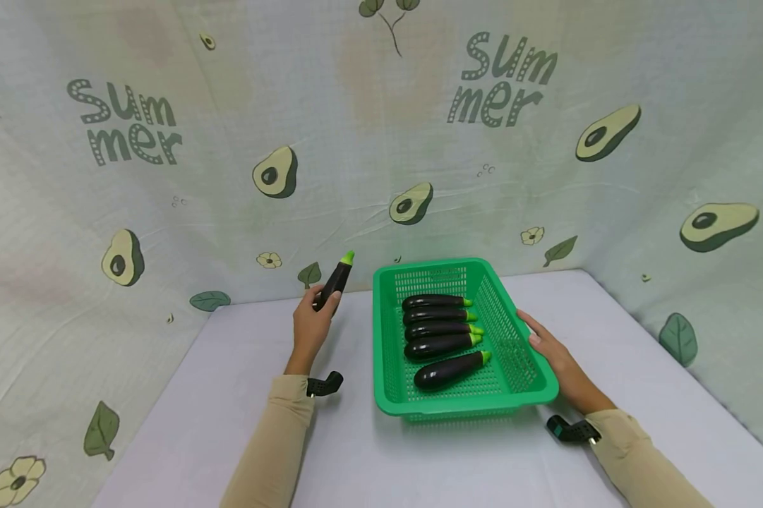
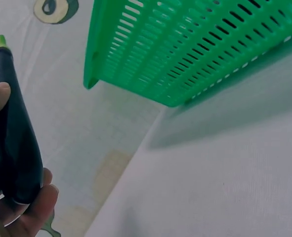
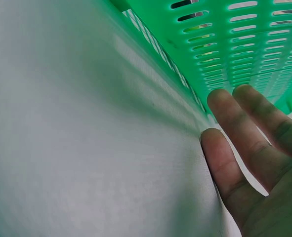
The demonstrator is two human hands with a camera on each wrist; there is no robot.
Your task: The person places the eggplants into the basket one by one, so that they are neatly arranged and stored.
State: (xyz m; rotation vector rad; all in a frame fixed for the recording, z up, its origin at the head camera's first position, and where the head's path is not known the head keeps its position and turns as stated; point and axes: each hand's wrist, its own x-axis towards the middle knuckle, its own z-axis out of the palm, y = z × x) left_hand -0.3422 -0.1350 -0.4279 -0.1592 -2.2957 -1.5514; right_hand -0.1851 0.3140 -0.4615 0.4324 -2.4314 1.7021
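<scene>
My left hand (image 1: 311,326) grips a dark eggplant (image 1: 334,283) with a green stem end, held up to the left of the basket. In the left wrist view the thumb lies along the eggplant (image 2: 15,133) and the fingers curl under its lower end. A green plastic basket (image 1: 381,353) stands on the table, with several eggplants (image 1: 447,370) lying in it side by side, their stem ends to the right. My right hand (image 1: 562,363) rests against the basket's right side. Its fingers (image 3: 254,143) stretch out below the rim, touching or very near the slotted wall.
A white cloth covers the table (image 1: 457,466). Behind it hangs a pale curtain (image 1: 343,106) printed with avocados, leaves and lettering. Black wrist mounts (image 1: 325,384) sit on both forearms.
</scene>
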